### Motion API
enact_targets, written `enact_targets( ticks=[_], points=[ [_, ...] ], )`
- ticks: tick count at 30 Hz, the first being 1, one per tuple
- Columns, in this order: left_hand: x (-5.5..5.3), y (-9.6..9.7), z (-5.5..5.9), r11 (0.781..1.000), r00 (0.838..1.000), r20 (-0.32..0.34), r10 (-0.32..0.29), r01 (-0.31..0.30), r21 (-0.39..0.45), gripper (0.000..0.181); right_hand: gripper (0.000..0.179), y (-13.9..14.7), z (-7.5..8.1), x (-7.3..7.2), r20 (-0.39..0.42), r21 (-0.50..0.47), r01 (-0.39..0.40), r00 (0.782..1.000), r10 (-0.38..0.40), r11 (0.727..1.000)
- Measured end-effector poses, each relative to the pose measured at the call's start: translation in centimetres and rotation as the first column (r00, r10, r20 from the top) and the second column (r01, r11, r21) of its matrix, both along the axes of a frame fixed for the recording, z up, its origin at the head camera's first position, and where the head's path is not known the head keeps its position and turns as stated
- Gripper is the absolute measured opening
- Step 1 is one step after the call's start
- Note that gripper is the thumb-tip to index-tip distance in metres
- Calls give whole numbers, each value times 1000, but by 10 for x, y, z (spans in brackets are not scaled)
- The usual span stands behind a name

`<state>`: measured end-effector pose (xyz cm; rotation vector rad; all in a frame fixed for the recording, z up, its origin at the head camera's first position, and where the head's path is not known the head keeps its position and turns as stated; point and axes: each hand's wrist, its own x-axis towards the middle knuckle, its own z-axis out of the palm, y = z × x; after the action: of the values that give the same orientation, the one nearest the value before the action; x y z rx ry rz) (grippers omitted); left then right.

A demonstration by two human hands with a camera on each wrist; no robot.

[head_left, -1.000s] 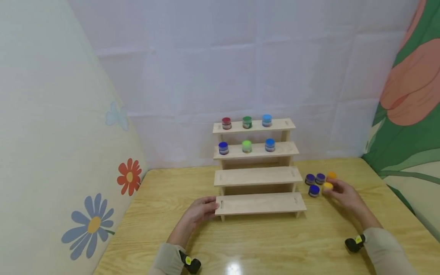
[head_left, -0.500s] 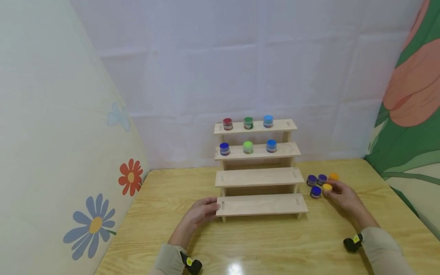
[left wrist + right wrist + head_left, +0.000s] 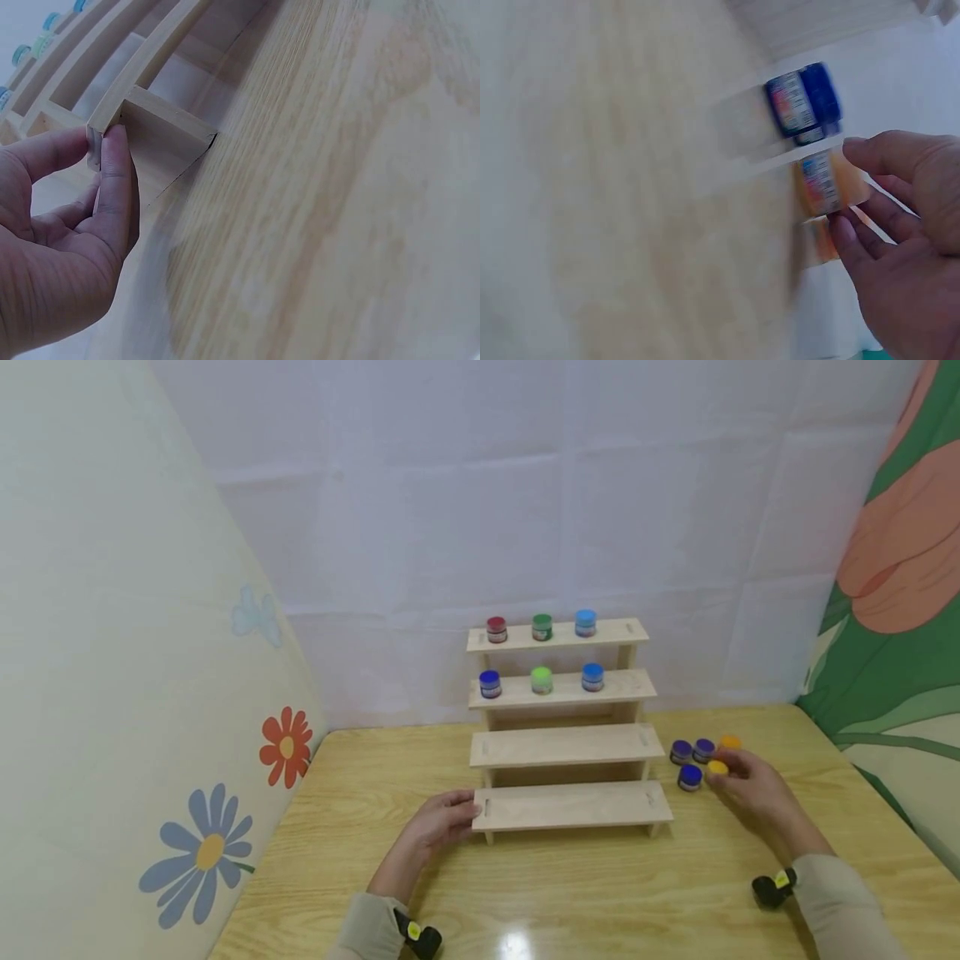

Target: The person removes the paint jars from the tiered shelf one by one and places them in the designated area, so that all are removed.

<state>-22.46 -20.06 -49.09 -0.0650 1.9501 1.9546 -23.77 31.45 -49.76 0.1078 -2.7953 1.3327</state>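
My left hand [image 3: 438, 821] pinches the left end of the lowest step of a wooden tiered display stand [image 3: 566, 746]. In the left wrist view the thumb lies on one face of the board [image 3: 112, 112] and the fingers on the other. At the stand's right, my right hand [image 3: 757, 789] holds a small yellow-lidded paint jar [image 3: 717, 768] by its lid, thumb on one side and fingers on the other. A dark blue paint jar [image 3: 802, 103] stands close beside it in the right wrist view. Behind the fingers is an orange-lidded jar [image 3: 730, 743], partly covered.
Two purple-lidded jars [image 3: 681, 752] stand by the stand's right side. On its top step are red [image 3: 497, 630], dark green [image 3: 542, 627] and light blue jars [image 3: 586, 623]; the second step bears dark blue [image 3: 490, 684], lime green [image 3: 541, 681] and blue jars [image 3: 592, 677]. A white cloth [image 3: 450, 543] hangs behind.
The head view has drifted slightly. My right hand stays at the yellow-lidded jar with only a small shift, and my left hand keeps its hold on the stand.
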Motion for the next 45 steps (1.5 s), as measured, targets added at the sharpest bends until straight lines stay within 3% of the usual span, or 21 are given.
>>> enact_targets(
  ticks=[6, 14, 23, 31, 45],
  points=[
    [0, -1, -1, 1000, 1000, 7, 2, -2, 11, 53, 48, -6, 27, 1, -127, -24, -12, 992, 8, 1000],
    [0, 0, -2, 1000, 1000, 6, 4, -4, 5, 52, 54, -36, 73, -3, -172, -43, -14, 985, 7, 999],
    [2, -1, 0, 1000, 1000, -13, -13, 13, 8, 56, 45, -73, 109, -13, -275, -87, -88, 960, 61, 992],
    [0, -1, -2, 1000, 1000, -6, -9, 9, 17, 56, 43, -97, 127, -31, -303, -116, -171, 944, 129, 978],
    [1, -2, -1, 1000, 1000, -17, -15, 15, 8, 57, 43, -129, 136, -58, -284, -125, -230, 940, 188, 965]
  ],
)
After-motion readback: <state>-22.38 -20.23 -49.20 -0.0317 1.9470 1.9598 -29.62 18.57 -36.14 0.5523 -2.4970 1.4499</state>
